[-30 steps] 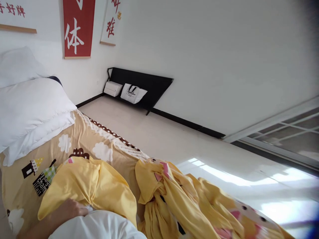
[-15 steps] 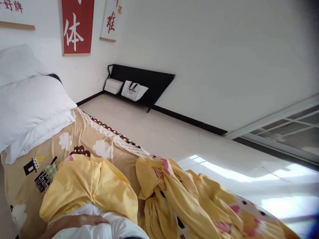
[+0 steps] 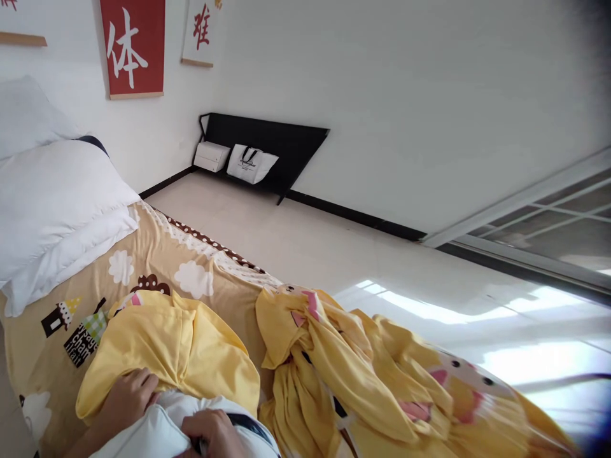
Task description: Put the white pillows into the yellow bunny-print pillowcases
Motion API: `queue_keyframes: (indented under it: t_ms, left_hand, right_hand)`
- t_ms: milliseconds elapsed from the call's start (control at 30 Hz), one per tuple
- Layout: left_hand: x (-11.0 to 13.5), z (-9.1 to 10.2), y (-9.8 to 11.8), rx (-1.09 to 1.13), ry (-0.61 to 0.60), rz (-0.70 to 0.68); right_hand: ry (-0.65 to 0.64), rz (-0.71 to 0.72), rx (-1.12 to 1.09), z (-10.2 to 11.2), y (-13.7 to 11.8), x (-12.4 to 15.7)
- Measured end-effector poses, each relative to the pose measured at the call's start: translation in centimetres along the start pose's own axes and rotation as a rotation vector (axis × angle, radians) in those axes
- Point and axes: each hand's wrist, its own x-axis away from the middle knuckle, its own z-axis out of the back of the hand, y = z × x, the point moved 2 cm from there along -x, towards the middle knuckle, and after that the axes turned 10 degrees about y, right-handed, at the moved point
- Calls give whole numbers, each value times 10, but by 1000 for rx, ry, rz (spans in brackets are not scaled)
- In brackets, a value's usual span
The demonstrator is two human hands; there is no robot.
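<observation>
Yellow fabric front and centre: a yellow cover (image 3: 167, 343) lies on the near part of the bed, on top of a tan printed sheet (image 3: 233, 302), with a white pillow (image 3: 155, 427) right up against its near edge. Can't tell how far inside the pillow goes, tbh.

Left hand (image 3: 131, 391) is at that edge, fingers curled over and pinching the yellow fabric just beside the pillow. Right hand (image 3: 214, 432) is lower down on the pillow, fingers bent and gripping the white material next to a dark band (image 3: 248, 425). Thumb on that one is mostly hidden, so no clue exactly how it sits.

Just to the right of the cover there's a rumpled heap of yellow bedding (image 3: 334, 362) with cartoon animal faces on it, running off toward the bottom right corner. White pillows (image 3: 62, 184) are piled at the far left end of the bed, and the sheet has clouds and little houses on it.

Across the pale floor (image 3: 238, 216), a black stand (image 3: 267, 130) sits by the wall with a white box (image 3: 211, 157) and a white bag (image 3: 252, 165) side by side. Red scroll (image 3: 133, 48) hangs on the wall left of a smaller white one.
</observation>
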Motion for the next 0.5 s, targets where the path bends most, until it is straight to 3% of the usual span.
queue_keyframes:
  t_ms: [133, 267, 400, 500]
  left_hand:
    - [3, 6, -11, -315, -34, -22]
    - [5, 0, -13, -430, 14, -120]
    - [5, -2, -22, -417, 73, -150]
    - [-5, 17, -32, -227, 161, 3]
  right_hand:
    - [8, -64, -23, 5, -11, -3]
    - [3, -55, 4, 5, -17, -4]
    - [27, -3, 87, 5, -18, 0]
    - [102, 102, 166, 21, -23, 4]
